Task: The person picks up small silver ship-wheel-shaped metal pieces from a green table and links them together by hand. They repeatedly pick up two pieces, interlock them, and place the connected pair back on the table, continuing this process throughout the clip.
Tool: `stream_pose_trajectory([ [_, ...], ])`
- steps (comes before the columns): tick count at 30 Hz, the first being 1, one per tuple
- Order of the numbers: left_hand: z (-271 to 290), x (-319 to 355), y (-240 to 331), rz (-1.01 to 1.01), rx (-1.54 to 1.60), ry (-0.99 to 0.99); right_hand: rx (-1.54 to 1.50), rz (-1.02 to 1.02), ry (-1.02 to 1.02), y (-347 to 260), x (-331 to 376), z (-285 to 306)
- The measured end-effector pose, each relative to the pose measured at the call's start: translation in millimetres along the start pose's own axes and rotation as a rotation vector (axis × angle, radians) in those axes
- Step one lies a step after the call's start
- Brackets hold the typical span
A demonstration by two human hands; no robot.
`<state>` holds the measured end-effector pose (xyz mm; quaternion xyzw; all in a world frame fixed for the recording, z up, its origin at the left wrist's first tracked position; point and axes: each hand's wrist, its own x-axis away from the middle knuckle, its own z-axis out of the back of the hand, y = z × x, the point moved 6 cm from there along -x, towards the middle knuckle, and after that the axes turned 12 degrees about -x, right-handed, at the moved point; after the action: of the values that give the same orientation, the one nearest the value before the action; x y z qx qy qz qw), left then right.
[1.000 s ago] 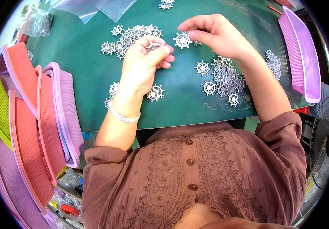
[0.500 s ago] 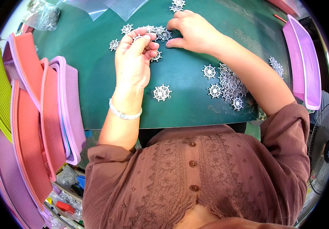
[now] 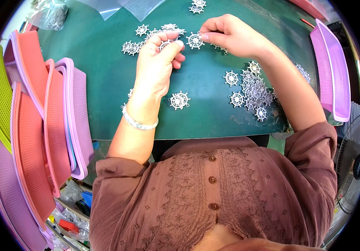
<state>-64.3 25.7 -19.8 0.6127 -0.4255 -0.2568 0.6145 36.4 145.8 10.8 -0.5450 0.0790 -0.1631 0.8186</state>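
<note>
Between the thumb and fingers of my left hand point(image 3: 157, 67) is a silver ship's-wheel charm point(image 3: 165, 45), partly covered by the fingers. My right hand point(image 3: 236, 37) pinches another ship's-wheel charm point(image 3: 195, 40) by its right edge, just right of the left fingertips. Beyond and left of my left hand lie several loose charms point(image 3: 142, 30), some hidden by the fingers. A small overlapping cluster point(image 3: 179, 100) rests nearer me, right of my left wrist. The large pile of charms point(image 3: 255, 93) sits beside my right forearm.
Stacked pink, purple and green plastic baskets point(image 3: 31, 125) stand along the left. A purple basket point(image 3: 329, 71) is at the table's right edge. Clear plastic bags point(image 3: 140, 7) lie at the far side of the green table point(image 3: 213, 121). A fan point(image 3: 351, 167) stands lower right.
My right hand has moved right and now pinches a charm that shows clear of the others. My left hand has shifted slightly right, still holding its charm. More charms show left of it.
</note>
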Motion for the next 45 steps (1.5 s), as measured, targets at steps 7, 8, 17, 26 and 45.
stream_pose_trajectory([
  [7, -13, 5, -2, 0.018, -0.008, -0.130, -0.190, -0.069, 0.026, 6, 9, 0],
  [8, -13, 4, -3, 0.016, -0.009, -0.134, -0.194, -0.056, 0.038, 6, 10, 1],
  [17, -17, 4, -1, 0.014, -0.004, -0.157, -0.311, -0.083, 0.124, 8, 16, 1],
  [26, -13, 6, 1, -0.040, 0.056, -0.115, -0.512, -0.116, 0.082, -1, 30, -23],
  [45, -21, 13, 8, -0.095, -0.157, -0.203, -0.585, -0.102, 0.164, 4, 45, -18],
])
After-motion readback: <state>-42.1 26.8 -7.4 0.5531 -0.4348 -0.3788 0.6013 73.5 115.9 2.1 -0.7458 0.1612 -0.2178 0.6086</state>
